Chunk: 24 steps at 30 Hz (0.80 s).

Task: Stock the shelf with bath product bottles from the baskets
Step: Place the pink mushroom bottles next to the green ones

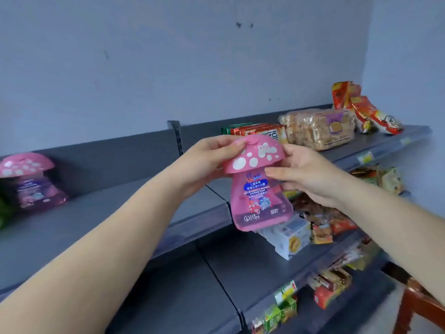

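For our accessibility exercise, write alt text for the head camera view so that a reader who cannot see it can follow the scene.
Both hands, left hand and right hand, hold a pink mushroom-shaped bottle by its spotted cap in front of a grey shelf. A second mushroom bottle stands on that shelf at far left; snack packets fill the shelves to the right.

Arms: two forearms are seen, bare, no sleeves worn
Left hand (pixel 212 160): no ring or glove is worn
Right hand (pixel 310 174): likewise left bare
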Motion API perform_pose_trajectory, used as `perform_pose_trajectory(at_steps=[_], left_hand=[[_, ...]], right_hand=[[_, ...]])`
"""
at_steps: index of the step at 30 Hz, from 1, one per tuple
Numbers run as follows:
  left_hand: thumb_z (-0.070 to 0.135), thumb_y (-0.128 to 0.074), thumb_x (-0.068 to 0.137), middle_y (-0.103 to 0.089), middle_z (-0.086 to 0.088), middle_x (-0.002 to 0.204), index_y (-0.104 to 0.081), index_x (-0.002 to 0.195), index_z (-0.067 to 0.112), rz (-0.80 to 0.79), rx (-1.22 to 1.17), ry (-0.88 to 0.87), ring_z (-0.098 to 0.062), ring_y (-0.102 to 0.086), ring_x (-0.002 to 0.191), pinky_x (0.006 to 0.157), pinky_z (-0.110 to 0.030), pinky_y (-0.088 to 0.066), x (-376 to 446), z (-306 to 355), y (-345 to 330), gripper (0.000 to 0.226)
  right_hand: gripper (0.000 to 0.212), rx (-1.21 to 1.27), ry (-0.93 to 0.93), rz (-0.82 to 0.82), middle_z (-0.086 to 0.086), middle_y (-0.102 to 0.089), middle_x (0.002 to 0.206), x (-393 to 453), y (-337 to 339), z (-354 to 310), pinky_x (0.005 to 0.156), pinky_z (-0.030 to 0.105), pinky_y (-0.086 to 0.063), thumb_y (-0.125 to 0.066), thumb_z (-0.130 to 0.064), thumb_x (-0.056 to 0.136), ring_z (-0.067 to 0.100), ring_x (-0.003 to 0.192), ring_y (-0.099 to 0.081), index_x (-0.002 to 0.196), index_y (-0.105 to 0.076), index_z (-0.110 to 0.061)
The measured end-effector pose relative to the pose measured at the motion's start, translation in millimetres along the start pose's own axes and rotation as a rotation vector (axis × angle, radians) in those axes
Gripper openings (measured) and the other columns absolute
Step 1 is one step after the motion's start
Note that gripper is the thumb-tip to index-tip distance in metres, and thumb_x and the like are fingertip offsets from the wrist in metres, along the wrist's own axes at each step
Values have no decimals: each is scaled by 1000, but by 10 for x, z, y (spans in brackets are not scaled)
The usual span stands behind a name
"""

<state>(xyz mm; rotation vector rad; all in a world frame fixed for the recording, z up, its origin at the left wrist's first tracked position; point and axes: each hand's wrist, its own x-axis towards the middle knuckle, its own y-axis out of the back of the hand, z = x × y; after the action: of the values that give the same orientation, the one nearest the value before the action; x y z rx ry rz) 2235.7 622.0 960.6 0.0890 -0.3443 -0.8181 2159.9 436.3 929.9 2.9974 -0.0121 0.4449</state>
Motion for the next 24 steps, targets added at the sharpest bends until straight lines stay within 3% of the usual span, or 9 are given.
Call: perform_pose_trajectory(at_steps=[2, 7, 10, 15, 19, 24], left_hand=[[28, -52, 87, -65, -5, 103, -62, 111, 15, 73, -9, -19, -16, -60, 90, 81, -27, -54, -182, 100, 204, 29], [34, -58, 84, -67, -6, 104, -62, 113, 12, 213, -59, -54, -20, -63, 93, 84, -34, -53, -708, 185, 754, 37], [33, -57, 81, -67, -6, 109, -62, 114, 17, 292, -42, -46, -24, -61, 96, 89, -42, -51, -1062, 126, 1070, 37], [22, -62, 78, -70, -1, 103, -60, 114, 23, 398, -59, -36, -18, -67, 89, 73, -33, -55, -1618, -46, 1570, 36], [8, -72, 75, -70, -3, 98, -61, 112, 20, 461, -13, 23, -16, -68, 86, 70, -32, -56, -1951, -197, 1833, 41], [11, -69, 70, -70, -5, 102, -61, 112, 18, 562, 4, 75, -20, -68, 89, 70, -35, -57, -2230, -322, 2225, 44]], right_hand=[[56, 51, 25, -18, 8, -70, 103, 126, -264, -102, 78, 38, -57, -69, -15, 63, 20, 93, -69, 117, -55, -14], [44, 125, 68, -112, -3, -73, 89, 435, -938, -284, 63, 29, -56, -68, -17, 63, 13, 81, -70, 106, -58, -17], [38, 149, 81, -169, -3, -73, 89, 616, -1330, -330, 65, 32, -57, -68, -13, 69, 14, 82, -70, 106, -59, -17], [26, 199, 79, -214, -3, -72, 86, 926, -1952, -320, 72, 36, -59, -65, -4, 79, 16, 81, -70, 101, -60, -17], [26, 225, 69, -254, 0, -72, 92, 1144, -2377, -246, 74, 38, -58, -65, -3, 81, 18, 86, -69, 103, -60, -17], [28, 220, 45, -305, 3, -70, 98, 1397, -2928, -134, 77, 40, -58, -65, -4, 83, 20, 88, -69, 108, -58, -14]])
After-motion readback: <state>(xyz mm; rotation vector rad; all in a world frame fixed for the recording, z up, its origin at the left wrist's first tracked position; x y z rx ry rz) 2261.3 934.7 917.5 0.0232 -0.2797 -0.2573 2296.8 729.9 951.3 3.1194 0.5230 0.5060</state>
